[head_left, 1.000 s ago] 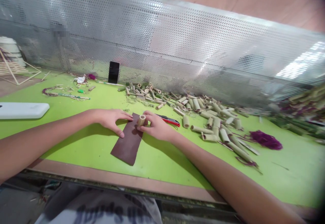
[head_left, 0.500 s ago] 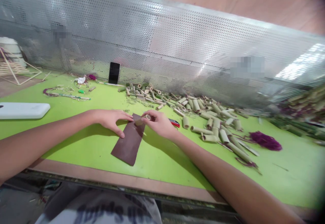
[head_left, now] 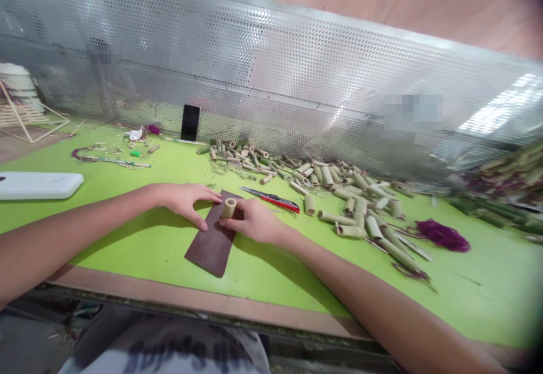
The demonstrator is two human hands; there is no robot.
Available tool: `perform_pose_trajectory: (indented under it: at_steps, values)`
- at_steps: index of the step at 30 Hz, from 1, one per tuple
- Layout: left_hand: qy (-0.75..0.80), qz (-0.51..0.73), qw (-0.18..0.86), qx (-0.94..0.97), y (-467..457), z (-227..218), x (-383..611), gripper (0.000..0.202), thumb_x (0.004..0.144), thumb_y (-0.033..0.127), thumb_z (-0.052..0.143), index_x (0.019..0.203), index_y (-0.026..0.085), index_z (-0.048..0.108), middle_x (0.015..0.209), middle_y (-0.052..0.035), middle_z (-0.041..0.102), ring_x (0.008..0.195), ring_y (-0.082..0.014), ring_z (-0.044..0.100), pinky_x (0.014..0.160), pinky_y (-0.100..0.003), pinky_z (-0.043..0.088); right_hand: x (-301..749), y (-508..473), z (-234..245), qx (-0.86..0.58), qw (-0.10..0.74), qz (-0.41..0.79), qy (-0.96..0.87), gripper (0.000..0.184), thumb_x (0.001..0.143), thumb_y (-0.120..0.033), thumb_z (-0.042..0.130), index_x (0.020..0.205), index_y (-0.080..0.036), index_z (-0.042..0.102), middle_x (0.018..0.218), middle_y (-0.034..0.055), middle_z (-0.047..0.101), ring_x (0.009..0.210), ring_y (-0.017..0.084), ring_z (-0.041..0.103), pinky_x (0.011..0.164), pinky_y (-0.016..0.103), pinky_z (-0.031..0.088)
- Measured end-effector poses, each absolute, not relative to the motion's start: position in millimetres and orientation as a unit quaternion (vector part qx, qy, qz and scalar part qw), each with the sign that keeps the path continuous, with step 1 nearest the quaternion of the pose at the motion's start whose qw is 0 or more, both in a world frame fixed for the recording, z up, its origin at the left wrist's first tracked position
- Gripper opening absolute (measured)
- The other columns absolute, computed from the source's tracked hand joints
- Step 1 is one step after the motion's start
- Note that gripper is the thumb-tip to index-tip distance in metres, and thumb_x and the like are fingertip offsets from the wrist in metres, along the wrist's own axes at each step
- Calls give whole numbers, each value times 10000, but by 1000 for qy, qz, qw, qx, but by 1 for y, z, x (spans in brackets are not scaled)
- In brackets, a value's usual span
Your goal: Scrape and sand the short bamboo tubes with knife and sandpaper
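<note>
A brown sheet that looks like sandpaper (head_left: 211,249) lies flat on the green tabletop (head_left: 271,283). My left hand (head_left: 184,203) rests at the sheet's left edge, thumb and fingers spread, pressing on it. My right hand (head_left: 257,221) grips a short bamboo tube (head_left: 229,209) between thumb and fingers. The tube stands nearly upright over the sheet, its hollow end facing up; whether its lower end touches the sheet is hard to tell. Just beyond my right hand lies a red and black utility knife (head_left: 275,200), its blade pointing left.
Many cut bamboo tubes (head_left: 326,176) are heaped along the back and right. Purple yarn (head_left: 443,235) lies at the right. A phone (head_left: 190,123) leans against the perforated metal screen (head_left: 297,74). A white power bank-like block (head_left: 40,185) sits at the left.
My right hand has moved nearer along the sheet with the bamboo tube, which now stands more upright. The utility knife behind it is more exposed. My left hand stays put.
</note>
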State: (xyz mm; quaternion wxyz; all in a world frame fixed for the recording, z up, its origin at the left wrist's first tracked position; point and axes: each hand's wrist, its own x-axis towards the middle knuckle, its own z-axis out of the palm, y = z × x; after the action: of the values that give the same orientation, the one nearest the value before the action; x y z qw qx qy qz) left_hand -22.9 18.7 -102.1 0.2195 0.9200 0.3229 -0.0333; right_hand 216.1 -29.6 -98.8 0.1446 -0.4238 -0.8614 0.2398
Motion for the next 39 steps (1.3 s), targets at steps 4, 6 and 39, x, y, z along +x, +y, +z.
perform_pose_trajectory:
  at_steps: [4, 6, 39]
  values:
    - [324, -37, 221, 919, 19, -102, -24, 1001, 760, 718, 672, 1563, 225, 337, 1643, -112, 272, 1488, -342, 265, 1208, -461, 239, 214, -42, -92, -378, 90, 257, -885, 103, 767, -242, 663, 709, -191, 595, 642, -39, 601, 571, 115, 500, 510, 250, 302]
    - [324, -36, 222, 919, 19, -103, -24, 1005, 758, 720, 674, 1563, 221, 339, 1643, -116, 270, 1489, -342, 263, 1209, -462, 236, 216, -39, -92, -395, 86, 235, -884, 116, 750, -238, 666, 691, -193, 576, 626, -44, 584, 557, 113, 482, 507, 252, 294]
    - [325, -34, 215, 920, 20, -105, -25, 1014, 745, 755, 664, 1565, 256, 334, 1645, -111, 265, 1487, -349, 267, 1200, -466, 252, 220, -32, -96, -445, 91, 111, -884, 166, 821, -278, 623, 705, -195, 537, 632, -19, 556, 534, 112, 420, 534, 274, 270]
